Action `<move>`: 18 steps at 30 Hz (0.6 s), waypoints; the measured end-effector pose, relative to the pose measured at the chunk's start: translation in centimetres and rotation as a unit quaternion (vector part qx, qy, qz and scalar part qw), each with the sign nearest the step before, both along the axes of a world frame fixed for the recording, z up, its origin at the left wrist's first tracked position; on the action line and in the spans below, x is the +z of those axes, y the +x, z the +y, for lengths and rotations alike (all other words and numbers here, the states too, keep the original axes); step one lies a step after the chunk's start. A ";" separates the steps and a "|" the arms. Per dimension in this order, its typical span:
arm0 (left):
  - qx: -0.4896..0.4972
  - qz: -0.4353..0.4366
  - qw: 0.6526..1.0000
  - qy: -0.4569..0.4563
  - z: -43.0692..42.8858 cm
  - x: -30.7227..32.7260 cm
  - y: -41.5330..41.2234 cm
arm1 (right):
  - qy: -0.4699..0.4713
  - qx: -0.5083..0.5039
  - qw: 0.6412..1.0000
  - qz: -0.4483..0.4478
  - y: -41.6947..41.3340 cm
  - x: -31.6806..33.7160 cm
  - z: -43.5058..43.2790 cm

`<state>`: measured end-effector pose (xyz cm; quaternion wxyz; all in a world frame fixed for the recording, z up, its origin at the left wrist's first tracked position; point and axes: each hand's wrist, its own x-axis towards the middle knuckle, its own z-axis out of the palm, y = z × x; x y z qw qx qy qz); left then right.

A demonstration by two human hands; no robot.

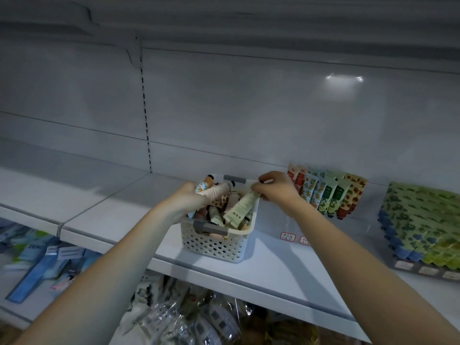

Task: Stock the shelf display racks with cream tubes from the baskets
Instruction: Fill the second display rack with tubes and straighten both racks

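Note:
A white perforated basket with grey handles stands on the white shelf and holds several cream tubes. My left hand grips a small bunch of tubes above the basket's left side. My right hand pinches the top of a pale green tube that hangs slanting over the basket's right rim. To the right, a clear display rack holds a row of upright tubes in red, blue and green prints.
A block of stacked green and blue packs fills the shelf's right end. Price tags sit at the rack's front. Below the shelf hang blue packets and clear-wrapped goods. The grey back wall rises behind.

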<state>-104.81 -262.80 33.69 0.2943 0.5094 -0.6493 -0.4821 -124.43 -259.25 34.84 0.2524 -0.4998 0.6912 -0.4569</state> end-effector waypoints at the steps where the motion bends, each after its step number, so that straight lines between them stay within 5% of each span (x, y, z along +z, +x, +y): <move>1: 0.021 0.069 0.997 0.023 0.4 -0.1 0.4 | -0.031 -0.013 0.998 -0.051 -0.4 0.1 0.6; 6: 0.069 0.316 0.943 0.081 3.8 -0.8 0.6 | -0.103 -0.042 0.930 -0.350 -1.3 -0.3 5.1; 10: 0.080 0.422 0.897 0.102 6.7 -1.4 -1.2 | -0.115 -0.026 0.881 -0.459 -0.5 -1.8 8.9; 13: 0.098 0.450 0.882 0.097 8.3 -1.7 -2.9 | -0.147 -0.025 0.888 -0.436 0.7 -3.2 11.5; 18: 0.080 0.503 0.854 0.104 10.6 -1.2 -4.9 | -0.172 -0.013 0.970 -0.169 2.4 -5.5 14.9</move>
